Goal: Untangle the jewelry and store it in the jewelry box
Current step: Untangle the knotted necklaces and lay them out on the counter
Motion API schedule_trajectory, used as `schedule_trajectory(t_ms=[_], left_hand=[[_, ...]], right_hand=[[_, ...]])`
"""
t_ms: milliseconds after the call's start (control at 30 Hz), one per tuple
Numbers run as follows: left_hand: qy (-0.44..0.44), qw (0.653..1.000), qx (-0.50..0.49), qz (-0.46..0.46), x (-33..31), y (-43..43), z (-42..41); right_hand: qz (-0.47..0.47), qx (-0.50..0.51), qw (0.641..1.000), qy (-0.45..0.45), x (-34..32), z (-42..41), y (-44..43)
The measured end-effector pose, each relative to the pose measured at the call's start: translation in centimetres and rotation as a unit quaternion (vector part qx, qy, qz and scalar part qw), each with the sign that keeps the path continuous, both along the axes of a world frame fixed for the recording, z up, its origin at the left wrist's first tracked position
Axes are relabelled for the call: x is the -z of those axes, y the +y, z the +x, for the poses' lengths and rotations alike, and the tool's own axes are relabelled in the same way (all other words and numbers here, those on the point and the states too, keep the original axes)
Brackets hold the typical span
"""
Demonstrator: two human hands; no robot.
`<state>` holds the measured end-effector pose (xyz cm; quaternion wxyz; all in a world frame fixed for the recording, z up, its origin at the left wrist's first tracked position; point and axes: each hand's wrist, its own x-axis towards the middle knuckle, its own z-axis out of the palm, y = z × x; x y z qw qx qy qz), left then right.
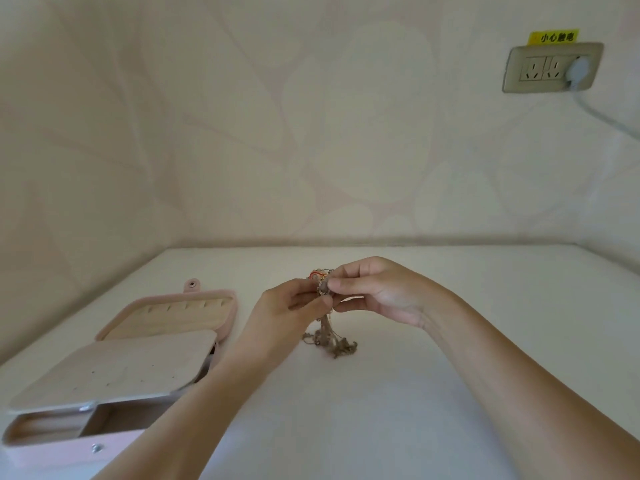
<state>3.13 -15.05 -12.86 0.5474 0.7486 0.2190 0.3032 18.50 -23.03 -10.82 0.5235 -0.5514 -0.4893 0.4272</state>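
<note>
A tangled clump of jewelry (325, 289) is pinched between the left hand (289, 303) and the right hand (374, 292) above the table (398, 393); its loose ends trail onto the surface. The jewelry box (138, 358) is seen open at left.

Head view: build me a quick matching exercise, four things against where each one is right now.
Things:
1. tangled clump of thin metal chains
2. pink jewelry box with pale lining
3. beige wall socket plate
4. yellow warning sticker
Places:
A. directly above the socket plate
B. lying open on the white table, at the left
C. pinched between left hand and right hand
D. on the wall, upper right, white plug in it
Pairs: 1-C, 2-B, 3-D, 4-A
</note>
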Motion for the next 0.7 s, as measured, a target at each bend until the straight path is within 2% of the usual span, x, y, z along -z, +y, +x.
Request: schedule_trajectory(t_ms=[167,233,367,467,600,700], left_hand=[[-0.007,0.999,-0.033,-0.041,0.1,0.5,-0.1],[-0.010,0.997,-0.037,-0.063,0.2,0.7,-0.1],[-0.043,0.987,0.001,-0.156,0.3,0.8,-0.1],[-0.051,0.982,0.030,-0.182,0.4,0.5,-0.2],[-0.042,0.979,0.040,-0.195,0.1,0.4,-0.3],[-0.014,0.963,0.117,-0.242,-0.3,0.6,-0.6]], right_hand=[[-0.006,-0.016,0.998,-0.060,0.0,-0.3,-0.1],[-0.012,-0.025,0.998,-0.053,0.0,-0.5,0.0],[-0.021,-0.036,0.999,-0.032,-0.2,-0.6,-0.1],[-0.026,-0.039,0.997,-0.061,-0.3,-0.6,-0.1],[-0.003,0.031,0.986,-0.166,-0.1,-0.8,-0.1],[0.043,0.084,0.977,-0.189,0.1,-1.1,0.2]])
